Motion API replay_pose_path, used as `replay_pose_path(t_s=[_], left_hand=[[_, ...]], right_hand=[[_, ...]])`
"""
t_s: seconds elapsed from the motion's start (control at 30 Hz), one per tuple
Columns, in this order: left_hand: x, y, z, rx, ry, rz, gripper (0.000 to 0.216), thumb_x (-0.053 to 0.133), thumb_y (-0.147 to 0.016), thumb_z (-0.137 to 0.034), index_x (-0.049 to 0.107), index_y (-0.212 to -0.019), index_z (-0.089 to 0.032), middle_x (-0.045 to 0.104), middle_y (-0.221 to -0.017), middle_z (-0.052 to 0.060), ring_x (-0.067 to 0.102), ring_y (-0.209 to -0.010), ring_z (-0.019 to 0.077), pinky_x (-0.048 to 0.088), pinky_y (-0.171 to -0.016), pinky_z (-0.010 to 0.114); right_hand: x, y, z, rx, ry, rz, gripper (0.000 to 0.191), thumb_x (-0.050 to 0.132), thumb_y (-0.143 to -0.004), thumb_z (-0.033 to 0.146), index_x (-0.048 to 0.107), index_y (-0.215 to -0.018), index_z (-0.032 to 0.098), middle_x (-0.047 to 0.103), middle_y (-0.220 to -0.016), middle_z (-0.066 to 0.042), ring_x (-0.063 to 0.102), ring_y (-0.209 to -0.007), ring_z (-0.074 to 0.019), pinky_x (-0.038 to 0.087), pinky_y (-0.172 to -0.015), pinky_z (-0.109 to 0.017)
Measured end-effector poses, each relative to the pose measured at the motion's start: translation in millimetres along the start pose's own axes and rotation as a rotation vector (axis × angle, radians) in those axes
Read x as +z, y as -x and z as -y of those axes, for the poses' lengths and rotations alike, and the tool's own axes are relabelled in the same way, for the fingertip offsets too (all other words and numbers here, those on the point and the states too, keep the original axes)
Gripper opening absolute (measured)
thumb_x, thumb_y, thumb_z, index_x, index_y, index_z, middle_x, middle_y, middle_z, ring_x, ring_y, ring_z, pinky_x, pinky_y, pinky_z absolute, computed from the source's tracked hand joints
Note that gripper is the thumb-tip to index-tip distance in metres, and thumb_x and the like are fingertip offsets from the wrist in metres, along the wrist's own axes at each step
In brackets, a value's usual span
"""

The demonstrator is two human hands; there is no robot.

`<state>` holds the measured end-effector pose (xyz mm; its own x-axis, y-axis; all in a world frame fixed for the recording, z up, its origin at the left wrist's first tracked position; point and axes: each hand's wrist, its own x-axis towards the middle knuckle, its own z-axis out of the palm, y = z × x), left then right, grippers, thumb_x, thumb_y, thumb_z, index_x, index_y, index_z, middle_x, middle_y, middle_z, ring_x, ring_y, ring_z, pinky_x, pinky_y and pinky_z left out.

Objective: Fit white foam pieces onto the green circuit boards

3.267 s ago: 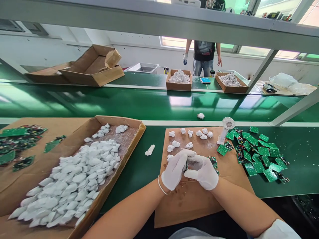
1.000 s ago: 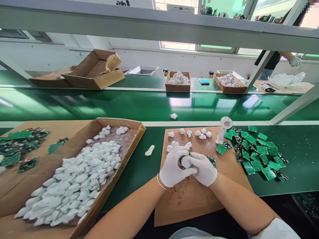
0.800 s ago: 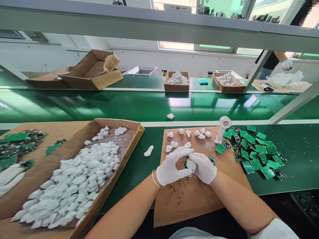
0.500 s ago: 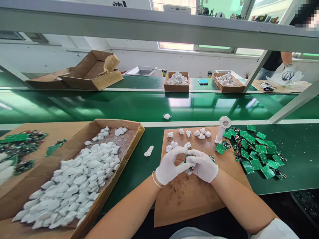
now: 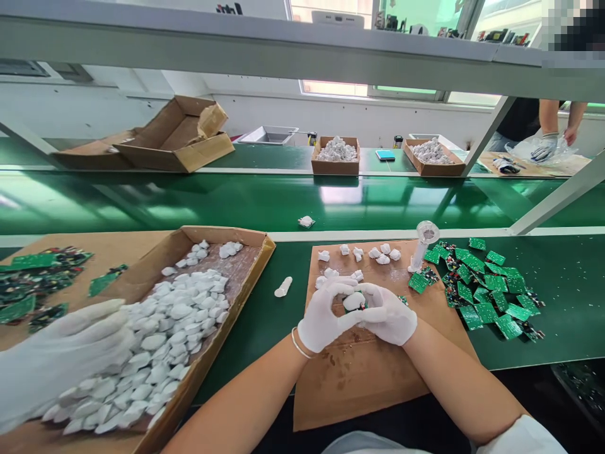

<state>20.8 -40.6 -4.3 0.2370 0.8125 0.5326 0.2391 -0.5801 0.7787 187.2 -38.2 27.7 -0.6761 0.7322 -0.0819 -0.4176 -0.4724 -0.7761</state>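
Between my two white-gloved hands is a small green circuit board [image 5: 348, 309] with a white putty-like lump [image 5: 354, 301] on it. My left hand [image 5: 324, 318] curls around its left side, thumb and fingers closed on the edge. From the right, my right hand [image 5: 390, 317] grips the same board, fingertips nearly meeting those of the left. Beneath them lies a brown cardboard sheet [image 5: 350, 391]. Several white lumps [image 5: 384, 253] rest along its far part. A clear plastic handled tool with a round head [image 5: 427, 233] stands at its right back corner.
Green circuit boards [image 5: 491, 284] are heaped on the right. A cardboard tray [image 5: 246, 296] of white lumps is at left, with another person's gloved hand [image 5: 70, 353] over it. A lump-covered board [image 5: 306, 221] sits on the green conveyor belt [image 5: 212, 205]. A white finger-shaped piece [image 5: 283, 287] lies mid-table.
The board between my hands has tilted, so its white lump shows. Another person's gloved hand has entered at left over the tray. The piece on the belt has shifted left.
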Motion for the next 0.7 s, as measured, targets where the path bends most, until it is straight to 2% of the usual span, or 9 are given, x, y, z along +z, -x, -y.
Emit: replay_pose_path(t_s=[0.1, 0.2, 0.33, 0.4, 0.53, 0.7], left_hand=[[0.6, 1.7, 2.1, -0.120, 0.035, -0.028, 0.026, 0.073, -0.075, -0.025, 0.057, -0.095, -0.021, 0.062, -0.112, 0.009, 0.059, -0.109, 0.0252, 0.047, -0.095, 0.045], [2.9, 3.7, 3.2, -0.172, 0.079, -0.038, 0.026, 0.072, -0.076, -0.036, 0.057, -0.092, -0.021, 0.059, -0.115, 0.009, 0.056, -0.112, 0.0269, 0.045, -0.096, 0.046], [7.7, 5.3, -1.4, -0.244, 0.190, -0.181, 0.035, 0.052, -0.087, -0.054, 0.058, -0.090, -0.020, 0.059, -0.114, 0.012, 0.051, -0.120, 0.0295, 0.045, -0.097, 0.047], [10.4, 4.7, -5.2, -0.310, 0.225, -0.240, 0.038, 0.043, -0.091, -0.053, 0.060, -0.093, -0.019, 0.059, -0.114, 0.012, 0.052, -0.118, 0.0279, 0.046, -0.096, 0.044], [14.8, 1.8, -9.4, -0.417, 0.223, -0.207, 0.029, 0.045, -0.093, -0.042, 0.061, -0.100, -0.020, 0.063, -0.103, 0.008, 0.060, -0.100, 0.0225, 0.051, -0.088, 0.039], [16.0, 1.8, -4.6, -0.377, 0.130, -0.196, 0.026, 0.042, -0.095, -0.036, 0.061, -0.100, -0.020, 0.065, -0.100, 0.007, 0.061, -0.097, 0.0212, 0.050, -0.091, 0.039]], right_hand=[[2.5, -0.6, 0.3, -0.058, 0.003, -0.054, 0.037, 0.079, -0.064, 0.018, 0.062, -0.096, 0.017, 0.053, -0.082, 0.000, 0.044, -0.071, -0.0108, 0.034, -0.058, -0.023], [0.2, -3.0, -4.8, -0.108, 0.054, -0.133, 0.035, 0.078, -0.065, 0.021, 0.062, -0.096, 0.018, 0.058, -0.081, -0.001, 0.051, -0.075, -0.0133, 0.039, -0.061, -0.024], [-5.3, -5.5, -16.8, -0.205, 0.157, -0.207, 0.029, 0.075, -0.072, 0.025, 0.062, -0.097, 0.019, 0.066, -0.084, -0.002, 0.060, -0.078, -0.0152, 0.047, -0.069, -0.028], [-5.0, -5.9, -22.9, -0.249, 0.216, -0.226, 0.031, 0.075, -0.072, 0.024, 0.063, -0.101, 0.020, 0.069, -0.087, -0.002, 0.063, -0.084, -0.0166, 0.050, -0.076, -0.032], [0.3, -5.8, -30.8, -0.230, 0.289, -0.252, 0.043, 0.076, -0.071, 0.025, 0.062, -0.111, 0.021, 0.071, -0.105, -0.007, 0.065, -0.101, -0.0218, 0.051, -0.091, -0.040], [2.6, -5.6, -32.2, -0.206, 0.295, -0.238, 0.045, 0.074, -0.074, 0.029, 0.061, -0.116, 0.021, 0.067, -0.121, -0.009, 0.060, -0.116, -0.0250, 0.046, -0.102, -0.044]])
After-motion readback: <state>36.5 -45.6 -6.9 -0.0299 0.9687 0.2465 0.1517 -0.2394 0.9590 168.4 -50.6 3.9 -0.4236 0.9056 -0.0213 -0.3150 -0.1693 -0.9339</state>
